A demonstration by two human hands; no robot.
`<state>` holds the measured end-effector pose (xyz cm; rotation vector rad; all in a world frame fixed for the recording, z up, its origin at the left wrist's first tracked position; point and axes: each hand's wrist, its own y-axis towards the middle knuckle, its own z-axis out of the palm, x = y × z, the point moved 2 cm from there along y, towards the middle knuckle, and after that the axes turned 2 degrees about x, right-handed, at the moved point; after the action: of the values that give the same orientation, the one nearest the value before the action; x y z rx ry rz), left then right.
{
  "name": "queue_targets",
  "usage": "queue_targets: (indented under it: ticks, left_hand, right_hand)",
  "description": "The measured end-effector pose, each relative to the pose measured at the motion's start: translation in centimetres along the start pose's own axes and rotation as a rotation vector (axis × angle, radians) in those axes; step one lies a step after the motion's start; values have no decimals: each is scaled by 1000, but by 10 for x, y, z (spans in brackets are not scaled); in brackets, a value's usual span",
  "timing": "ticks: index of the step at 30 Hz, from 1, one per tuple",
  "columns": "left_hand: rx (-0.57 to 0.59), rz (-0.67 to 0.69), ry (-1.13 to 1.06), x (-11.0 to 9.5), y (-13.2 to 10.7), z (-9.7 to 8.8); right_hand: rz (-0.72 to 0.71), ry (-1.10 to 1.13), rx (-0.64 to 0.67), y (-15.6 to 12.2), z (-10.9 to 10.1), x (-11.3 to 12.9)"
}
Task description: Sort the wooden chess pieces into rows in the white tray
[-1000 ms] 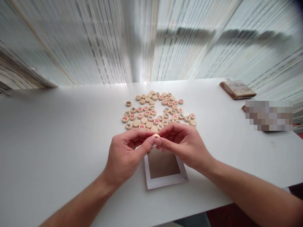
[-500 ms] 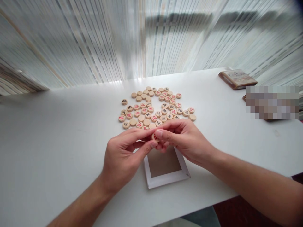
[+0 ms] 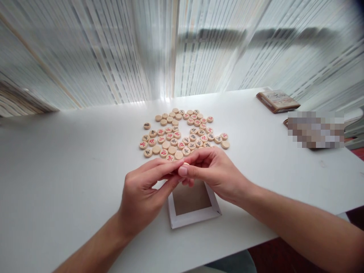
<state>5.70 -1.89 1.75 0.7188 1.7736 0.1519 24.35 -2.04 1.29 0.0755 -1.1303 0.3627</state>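
My left hand (image 3: 150, 189) and my right hand (image 3: 213, 172) meet over a shallow open box (image 3: 193, 217) with white rims and a brown inside. Between their fingertips is a round wooden xiangqi piece (image 3: 186, 164), mostly covered by the fingers, so its face is hidden. Both hands are closed on it in a pinch. Just beyond them many loose xiangqi pieces (image 3: 174, 141) lie spread on the white table, some with red or black characters up, others blank side up. The far part of the box is behind my hands.
At the right back of the white table (image 3: 85, 159) lies a flat brown box (image 3: 278, 101) with a printed lid. A second flat thing (image 3: 315, 129), blurred out, lies nearer. Striped curtains (image 3: 153, 49) hang along the far edge. A grey-green seat (image 3: 236, 262) shows below the front edge.
The piece has turned between my fingertips, and its red-marked face no longer shows. My fingers have closed in around it. The whole view has shifted slightly.
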Motion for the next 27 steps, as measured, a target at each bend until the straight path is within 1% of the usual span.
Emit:
queue_targets:
  ticks: [2, 4, 7, 10, 13, 18, 21, 25, 27]
  left_hand:
    - [2, -35, -62, 2, -1, 1]
    - [-19, -59, -99, 4, -1, 1]
    - [-64, -34, -92, 5, 0, 0]
    - [-82, -7, -83, 5, 1, -2]
    - [-88, -9, -77, 4, 2, -3]
    - [-83, -45, -92, 3, 3, -3]
    - [-83, -93, -169, 1, 4, -3]
    - [-69, -229, -382, 0, 5, -1]
    - [-65, -269, -452, -1, 5, 1]
  right_hand:
    - [-8, -5, 10, 0, -1, 0]
    - [-9, -8, 24, 0, -1, 1]
    - [-15, -2, 48, 0, -1, 2]
    - [-10, 43, 67, 1, 1, 3]
    - [9, 83, 82, 0, 3, 3]
    - [-9, 56, 100, -2, 0, 1]
    - [-35, 17, 119, -2, -1, 2]
    - [-49, -11, 130, -1, -1, 4]
    - [-57, -10, 114, -1, 0, 4]
